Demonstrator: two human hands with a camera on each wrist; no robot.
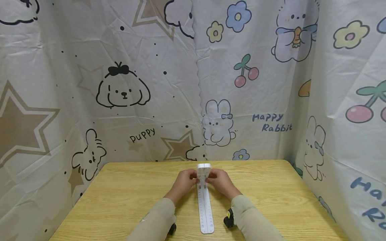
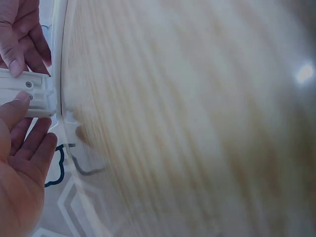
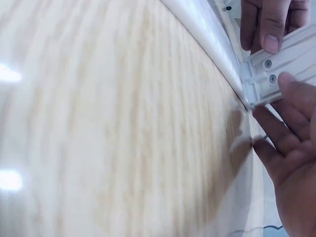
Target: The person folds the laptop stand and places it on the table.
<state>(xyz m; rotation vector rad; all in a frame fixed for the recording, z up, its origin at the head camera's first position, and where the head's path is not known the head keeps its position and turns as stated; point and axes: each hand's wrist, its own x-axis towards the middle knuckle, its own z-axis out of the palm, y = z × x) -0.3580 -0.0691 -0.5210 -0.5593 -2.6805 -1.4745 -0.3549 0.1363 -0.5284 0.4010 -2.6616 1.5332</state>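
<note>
A long white plastic folding stand (image 1: 206, 211) lies lengthwise on the table, with a seam down its middle and rows of small notches along both sides. Its far end section (image 1: 204, 170) stands raised. From the left, my left hand (image 1: 184, 182) pinches this section, thumb on the near face and fingers behind. My right hand (image 1: 222, 181) grips the opposite side the same way. Both wrist views show the thumbs close to two small screws on the white piece; in the right wrist view, my right hand (image 3: 296, 133) is below it.
Under the stand is a wood-grain table (image 1: 126, 190) with a glossy surface. Patterned curtains (image 1: 178, 80) hang along the back and sides. A black wrist device (image 1: 229, 218) sits at the right sleeve, and another shows partly at the left sleeve.
</note>
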